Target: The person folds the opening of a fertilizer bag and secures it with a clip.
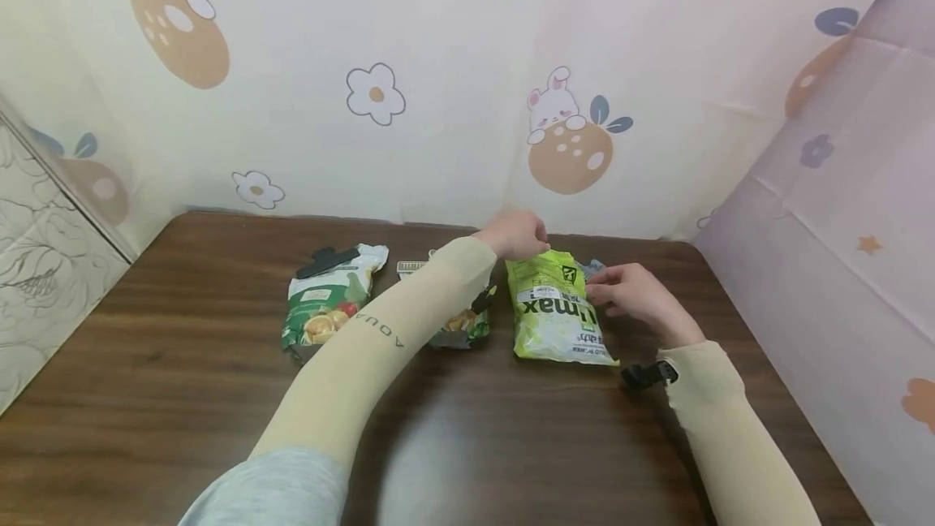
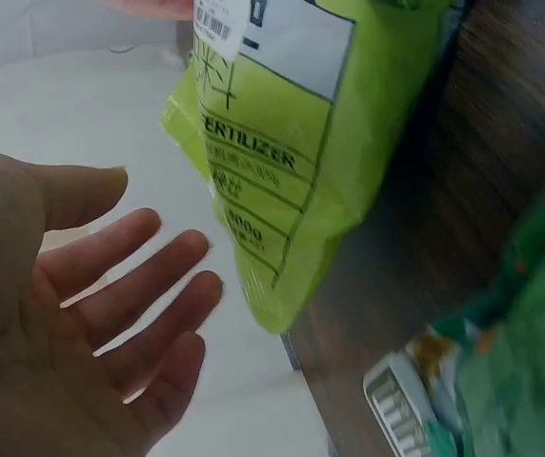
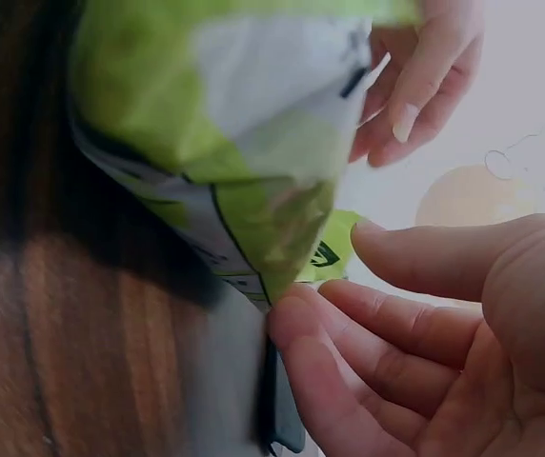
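Note:
A lime-green and white fertilizer bag (image 1: 558, 319) lies on the table, its printed front facing up. At its far top edge is my left hand (image 1: 514, 234); in the left wrist view that hand (image 2: 111, 295) has its fingers spread loosely, apart from the bag (image 2: 292, 162). My right hand (image 1: 639, 299) is at the bag's right side. Seen from the right wrist, the right hand's (image 3: 415, 333) fingertips touch the lower edge of the bag (image 3: 206, 124), while the thumb stands apart from the fingers.
A green and white bag with fruit pictures (image 1: 321, 307) lies on the left, a black object (image 1: 327, 260) across its top. My left forearm partly covers another green bag (image 1: 467, 331), beside a white slotted piece (image 1: 409, 267). Something bluish (image 1: 592, 267) shows behind the fertilizer bag. A patterned cloth (image 1: 453, 153) hangs behind the table.

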`<action>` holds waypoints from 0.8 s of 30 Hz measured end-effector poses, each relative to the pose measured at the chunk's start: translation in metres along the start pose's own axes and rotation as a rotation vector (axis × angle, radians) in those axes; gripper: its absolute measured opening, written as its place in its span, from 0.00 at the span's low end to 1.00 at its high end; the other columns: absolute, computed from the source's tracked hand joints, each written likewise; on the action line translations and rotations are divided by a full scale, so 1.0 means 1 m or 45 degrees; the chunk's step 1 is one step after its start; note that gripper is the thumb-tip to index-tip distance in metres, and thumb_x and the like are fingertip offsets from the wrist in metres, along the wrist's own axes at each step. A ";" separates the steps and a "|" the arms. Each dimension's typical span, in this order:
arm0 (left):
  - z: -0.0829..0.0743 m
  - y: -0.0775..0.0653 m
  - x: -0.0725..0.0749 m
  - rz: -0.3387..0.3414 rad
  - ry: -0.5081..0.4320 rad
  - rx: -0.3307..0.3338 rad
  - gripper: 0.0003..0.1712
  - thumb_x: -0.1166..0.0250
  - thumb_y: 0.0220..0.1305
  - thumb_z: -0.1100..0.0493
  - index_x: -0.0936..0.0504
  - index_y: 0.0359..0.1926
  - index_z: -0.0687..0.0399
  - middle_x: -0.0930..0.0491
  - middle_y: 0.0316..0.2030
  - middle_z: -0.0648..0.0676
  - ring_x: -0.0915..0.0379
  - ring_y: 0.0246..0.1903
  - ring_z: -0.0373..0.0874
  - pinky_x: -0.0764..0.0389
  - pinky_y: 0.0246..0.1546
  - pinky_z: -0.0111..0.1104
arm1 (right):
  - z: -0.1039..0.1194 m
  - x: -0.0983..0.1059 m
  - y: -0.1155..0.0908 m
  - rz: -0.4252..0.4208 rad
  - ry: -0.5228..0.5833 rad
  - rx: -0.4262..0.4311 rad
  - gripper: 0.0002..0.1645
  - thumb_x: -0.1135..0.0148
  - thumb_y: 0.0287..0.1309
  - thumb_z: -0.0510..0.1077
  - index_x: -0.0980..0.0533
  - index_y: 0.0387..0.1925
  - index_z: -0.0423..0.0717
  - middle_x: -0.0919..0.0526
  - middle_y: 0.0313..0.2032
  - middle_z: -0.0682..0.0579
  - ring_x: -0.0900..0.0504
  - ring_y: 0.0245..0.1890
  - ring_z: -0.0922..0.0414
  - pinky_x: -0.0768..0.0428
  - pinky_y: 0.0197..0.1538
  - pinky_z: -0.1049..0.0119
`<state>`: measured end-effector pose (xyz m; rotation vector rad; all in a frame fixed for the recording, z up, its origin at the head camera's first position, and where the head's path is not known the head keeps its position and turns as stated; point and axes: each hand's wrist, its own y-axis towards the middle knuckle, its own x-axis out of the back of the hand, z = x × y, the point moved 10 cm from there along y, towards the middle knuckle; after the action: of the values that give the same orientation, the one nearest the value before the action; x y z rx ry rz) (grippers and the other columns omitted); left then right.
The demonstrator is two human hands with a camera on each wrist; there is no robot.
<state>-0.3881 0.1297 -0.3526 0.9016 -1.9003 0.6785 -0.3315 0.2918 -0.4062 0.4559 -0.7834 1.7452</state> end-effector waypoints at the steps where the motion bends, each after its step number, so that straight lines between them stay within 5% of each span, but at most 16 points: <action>1: -0.001 0.001 -0.002 0.010 0.015 0.001 0.18 0.44 0.75 0.48 0.18 0.55 0.53 0.19 0.52 0.50 0.25 0.52 0.45 0.25 0.52 0.35 | -0.001 -0.001 0.001 -0.001 0.005 -0.008 0.23 0.37 0.67 0.45 0.23 0.56 0.32 0.18 0.50 0.38 0.17 0.47 0.48 0.16 0.44 0.56; 10: -0.004 0.007 -0.013 0.029 0.056 0.037 0.17 0.45 0.75 0.50 0.18 0.52 0.54 0.19 0.50 0.51 0.25 0.50 0.44 0.26 0.53 0.36 | -0.008 -0.003 0.007 -0.020 0.002 -0.011 0.23 0.39 0.68 0.46 0.23 0.55 0.31 0.17 0.47 0.39 0.18 0.45 0.49 0.17 0.44 0.57; 15: 0.003 0.012 -0.020 0.072 0.051 0.081 0.17 0.46 0.76 0.52 0.28 0.27 0.53 0.30 0.25 0.49 0.35 0.26 0.41 0.27 0.38 0.34 | -0.006 -0.003 0.007 -0.038 0.016 0.009 0.22 0.38 0.68 0.45 0.22 0.54 0.31 0.17 0.46 0.40 0.18 0.44 0.49 0.17 0.44 0.57; 24: 0.008 0.024 -0.027 0.067 0.025 0.117 0.25 0.45 0.73 0.59 0.39 0.15 0.50 0.46 0.12 0.46 0.53 0.12 0.38 0.42 0.16 0.28 | -0.008 -0.003 0.005 -0.064 0.015 -0.005 0.21 0.38 0.68 0.46 0.21 0.53 0.33 0.16 0.44 0.42 0.18 0.41 0.50 0.19 0.41 0.61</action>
<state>-0.4020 0.1463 -0.3828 0.9015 -1.8936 0.8089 -0.3350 0.2950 -0.4152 0.4585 -0.7606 1.6978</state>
